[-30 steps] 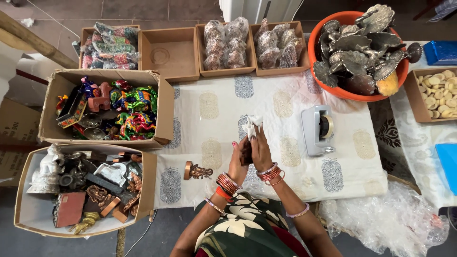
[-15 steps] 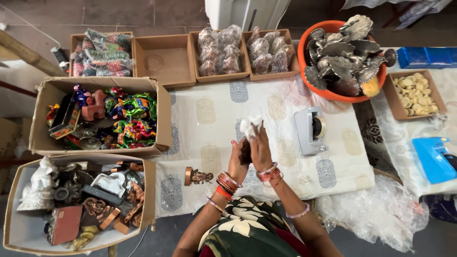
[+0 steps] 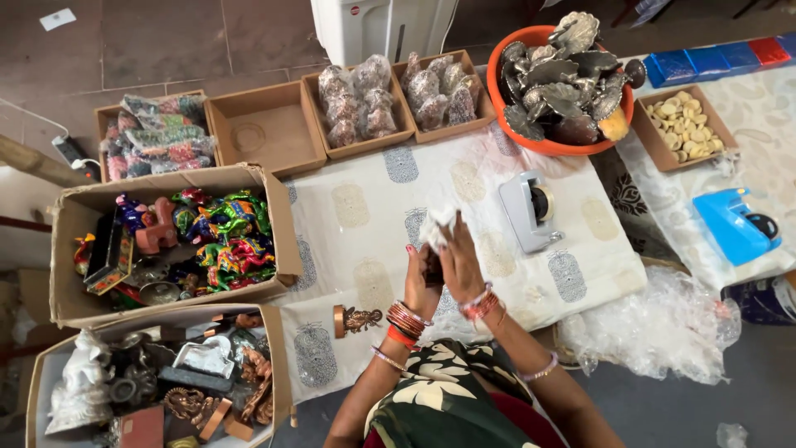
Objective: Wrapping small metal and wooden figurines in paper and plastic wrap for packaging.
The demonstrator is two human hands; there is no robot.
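Now, hands: the left hand (image 3: 421, 278) and right hand (image 3: 458, 261) are pressed together over the cloth, as they were a second ago; only the head camera has shifted, so the scene sits a little differently in view.
Fingers: curled shut round a small dark object (image 3: 433, 267), with a crumpled white wrapping sheet (image 3: 437, 226) bunched at the fingertips; how tightly they pinch cannot be told.
Held thing: between the two palms, mostly hidden; the white sheet sticks out just beyond the fingertips, much as before, so the wrapping looks partway done, by this judgement.
Below the left wrist: a small copper-coloured figurine on a round base (image 3: 355, 319) lies on the cream printed cloth (image 3: 365, 207), apart from the hands and unmoved.
Right of the fingers: a grey tape dispenser (image 3: 532, 211), near but untouched.
Left of the fingers: an open cardboard box of bright painted figures (image 3: 199, 241).
Beyond the fingertips: two shallow cardboard trays of plastic-wrapped pieces (image 3: 398, 99), well apart.
Farther right: an orange plastic bowl heaped with dark metal shell shapes (image 3: 564, 83).
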